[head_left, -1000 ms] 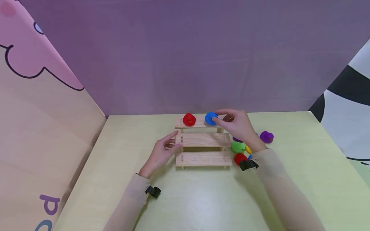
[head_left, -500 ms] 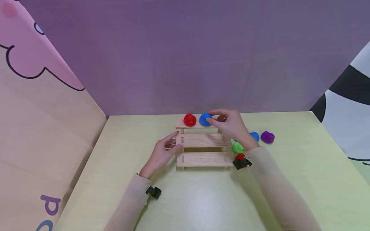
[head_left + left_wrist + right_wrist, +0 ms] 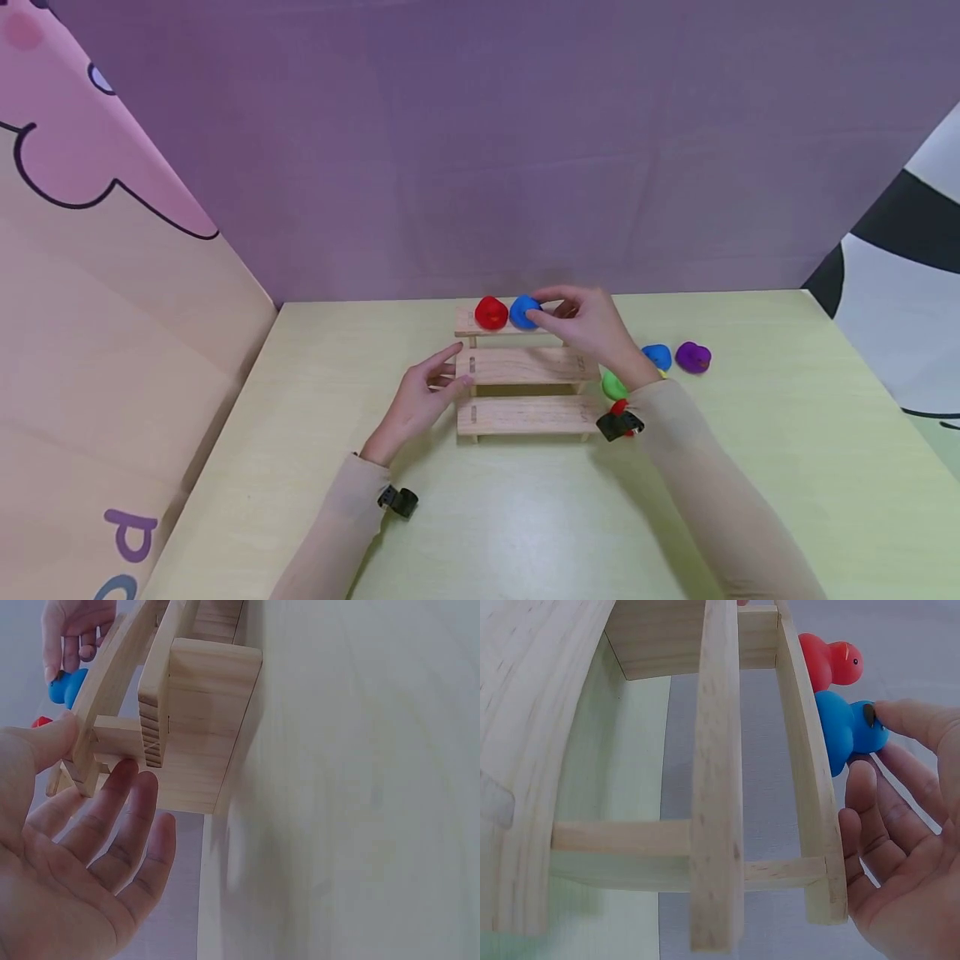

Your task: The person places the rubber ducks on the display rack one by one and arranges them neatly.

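A three-step wooden rack (image 3: 528, 366) stands on the table. On its top step, a red rubber duck (image 3: 491, 312) and a blue rubber duck (image 3: 524, 312) sit side by side, close together. My right hand (image 3: 592, 325) pinches the blue duck by its head between thumb and fingers, as the right wrist view (image 3: 900, 817) shows. At the rack's left end, my left hand (image 3: 420, 396) holds the middle step, the thumb on its upper face and the fingers reaching beneath it in the left wrist view.
Right of the rack lie more rubber ducks: a blue one (image 3: 657, 357), a purple one (image 3: 693, 357) and a green one (image 3: 614, 386), with red and yellow bits partly hidden by my right forearm. A purple wall panel (image 3: 480, 150) rises behind the table (image 3: 510, 517).
My right hand has slid the blue duck leftward along the top step, up beside the red duck. The left hand has stayed in place at the rack.
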Tool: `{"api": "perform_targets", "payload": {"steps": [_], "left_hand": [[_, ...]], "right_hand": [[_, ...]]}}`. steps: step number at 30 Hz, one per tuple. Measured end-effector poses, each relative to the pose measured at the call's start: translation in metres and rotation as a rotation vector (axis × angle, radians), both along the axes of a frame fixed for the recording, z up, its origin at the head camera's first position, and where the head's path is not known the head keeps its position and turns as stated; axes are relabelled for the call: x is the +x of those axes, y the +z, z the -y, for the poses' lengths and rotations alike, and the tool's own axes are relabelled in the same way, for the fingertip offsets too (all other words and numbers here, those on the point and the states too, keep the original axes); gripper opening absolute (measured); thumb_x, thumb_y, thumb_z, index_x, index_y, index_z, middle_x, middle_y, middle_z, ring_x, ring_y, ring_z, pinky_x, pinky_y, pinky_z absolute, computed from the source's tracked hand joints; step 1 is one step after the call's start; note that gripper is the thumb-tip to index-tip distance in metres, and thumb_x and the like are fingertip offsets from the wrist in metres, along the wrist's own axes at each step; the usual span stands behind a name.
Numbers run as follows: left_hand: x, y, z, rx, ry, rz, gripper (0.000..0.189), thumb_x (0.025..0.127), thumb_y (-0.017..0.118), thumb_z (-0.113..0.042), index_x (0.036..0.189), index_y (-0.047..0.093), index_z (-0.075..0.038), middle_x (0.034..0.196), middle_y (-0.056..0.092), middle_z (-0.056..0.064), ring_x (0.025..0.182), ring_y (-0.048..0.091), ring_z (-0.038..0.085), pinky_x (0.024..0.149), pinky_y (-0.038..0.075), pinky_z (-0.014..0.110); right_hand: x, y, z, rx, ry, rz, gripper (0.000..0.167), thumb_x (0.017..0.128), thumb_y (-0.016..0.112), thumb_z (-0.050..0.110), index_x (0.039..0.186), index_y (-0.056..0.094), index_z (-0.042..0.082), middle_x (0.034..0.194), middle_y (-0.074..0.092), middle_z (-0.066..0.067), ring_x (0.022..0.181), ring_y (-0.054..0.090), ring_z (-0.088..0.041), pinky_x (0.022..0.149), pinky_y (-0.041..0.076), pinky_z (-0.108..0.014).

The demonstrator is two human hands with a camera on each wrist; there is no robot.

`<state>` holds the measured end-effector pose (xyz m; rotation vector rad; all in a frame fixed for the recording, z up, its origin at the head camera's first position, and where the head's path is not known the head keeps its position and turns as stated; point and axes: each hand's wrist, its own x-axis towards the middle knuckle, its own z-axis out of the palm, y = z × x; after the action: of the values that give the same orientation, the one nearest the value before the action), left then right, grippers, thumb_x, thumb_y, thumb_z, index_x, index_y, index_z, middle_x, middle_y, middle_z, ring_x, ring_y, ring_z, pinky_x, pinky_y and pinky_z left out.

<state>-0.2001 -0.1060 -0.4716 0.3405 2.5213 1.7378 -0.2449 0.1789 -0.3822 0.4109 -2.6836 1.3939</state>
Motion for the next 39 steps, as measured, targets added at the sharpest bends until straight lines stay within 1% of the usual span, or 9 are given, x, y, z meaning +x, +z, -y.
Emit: {"api": "perform_targets", "payload": {"steps": [4, 8, 13, 19, 21, 26, 32, 35, 39], "left_hand": [[0.0, -0.001, 0.001, -0.002, -0.005, -0.003, 0.061, 0.101, 0.076, -0.024, 0.158, 0.054, -0.022, 0.129, 0.074, 0.015, 0.109, 0.071, 0.026, 0.092, 0.062, 0.038], [0.0, 0.002, 0.002, -0.001, -0.011, -0.01, 0.061, 0.102, 0.075, -0.024, 0.159, 0.053, -0.019, 0.129, 0.073, 0.016, 0.109, 0.071, 0.027, 0.095, 0.061, 0.041], [0.0, 0.004, 0.002, -0.007, -0.011, -0.005, 0.062, 0.101, 0.076, -0.023, 0.159, 0.053, -0.017, 0.129, 0.073, 0.016, 0.109, 0.071, 0.027, 0.095, 0.061, 0.04], [0.001, 0.005, 0.002, -0.007, -0.006, -0.007, 0.061, 0.101, 0.076, -0.023, 0.158, 0.054, -0.021, 0.129, 0.074, 0.015, 0.108, 0.07, 0.027, 0.092, 0.061, 0.038], [0.001, 0.005, 0.002, -0.01, -0.006, -0.006, 0.062, 0.101, 0.076, -0.024, 0.158, 0.054, -0.021, 0.13, 0.074, 0.015, 0.109, 0.07, 0.027, 0.093, 0.061, 0.038], [0.0, 0.004, 0.003, -0.013, -0.012, -0.018, 0.063, 0.101, 0.076, -0.024, 0.159, 0.053, -0.017, 0.13, 0.073, 0.016, 0.109, 0.07, 0.028, 0.094, 0.061, 0.041], [-0.001, 0.002, 0.002, -0.003, -0.019, -0.015, 0.062, 0.101, 0.076, -0.023, 0.158, 0.053, -0.017, 0.13, 0.073, 0.016, 0.108, 0.071, 0.028, 0.093, 0.061, 0.039], [-0.001, 0.001, 0.001, -0.001, -0.021, -0.014, 0.062, 0.101, 0.076, -0.023, 0.159, 0.053, -0.018, 0.13, 0.073, 0.016, 0.108, 0.071, 0.027, 0.092, 0.062, 0.037], [-0.001, 0.002, 0.001, -0.006, -0.019, -0.016, 0.062, 0.102, 0.075, -0.023, 0.159, 0.053, -0.017, 0.131, 0.073, 0.016, 0.109, 0.07, 0.028, 0.093, 0.061, 0.039]], "right_hand": [[-0.001, -0.001, 0.0, -0.008, -0.001, 0.025, 0.037, 0.098, 0.079, 0.038, 0.128, 0.078, 0.017, 0.112, 0.08, -0.008, 0.088, 0.071, -0.025, 0.068, 0.056, -0.029], [-0.001, -0.001, 0.0, -0.021, -0.002, 0.042, 0.038, 0.098, 0.079, 0.041, 0.129, 0.077, 0.018, 0.113, 0.079, -0.008, 0.089, 0.07, -0.025, 0.068, 0.056, -0.029], [-0.001, -0.001, 0.0, -0.025, -0.004, 0.048, 0.038, 0.098, 0.078, 0.041, 0.129, 0.076, 0.019, 0.113, 0.079, -0.008, 0.089, 0.07, -0.026, 0.066, 0.055, -0.028], [-0.001, 0.0, 0.001, -0.039, 0.0, 0.053, 0.038, 0.098, 0.079, 0.041, 0.129, 0.076, 0.019, 0.113, 0.079, -0.01, 0.092, 0.071, -0.03, 0.065, 0.053, -0.028], [0.0, 0.0, 0.001, -0.038, 0.001, 0.053, 0.039, 0.098, 0.079, 0.041, 0.13, 0.076, 0.019, 0.113, 0.079, -0.009, 0.092, 0.071, -0.031, 0.065, 0.053, -0.028], [0.0, 0.001, 0.001, -0.026, -0.004, 0.051, 0.041, 0.099, 0.077, 0.044, 0.131, 0.075, 0.02, 0.11, 0.079, -0.008, 0.089, 0.07, -0.027, 0.064, 0.053, -0.03], [0.004, 0.003, -0.006, -0.017, -0.013, 0.01, 0.041, 0.099, 0.073, 0.05, 0.129, 0.075, 0.022, 0.113, 0.078, -0.004, 0.088, 0.07, -0.025, 0.067, 0.057, -0.032], [0.008, 0.004, -0.011, -0.002, -0.038, -0.028, 0.039, 0.101, 0.071, 0.049, 0.128, 0.076, 0.021, 0.115, 0.078, -0.004, 0.088, 0.07, -0.024, 0.069, 0.057, -0.031], [0.011, 0.003, -0.022, 0.018, -0.078, -0.084, 0.035, 0.102, 0.07, 0.044, 0.126, 0.077, 0.019, 0.115, 0.079, -0.007, 0.09, 0.071, -0.024, 0.069, 0.056, -0.026]]}}
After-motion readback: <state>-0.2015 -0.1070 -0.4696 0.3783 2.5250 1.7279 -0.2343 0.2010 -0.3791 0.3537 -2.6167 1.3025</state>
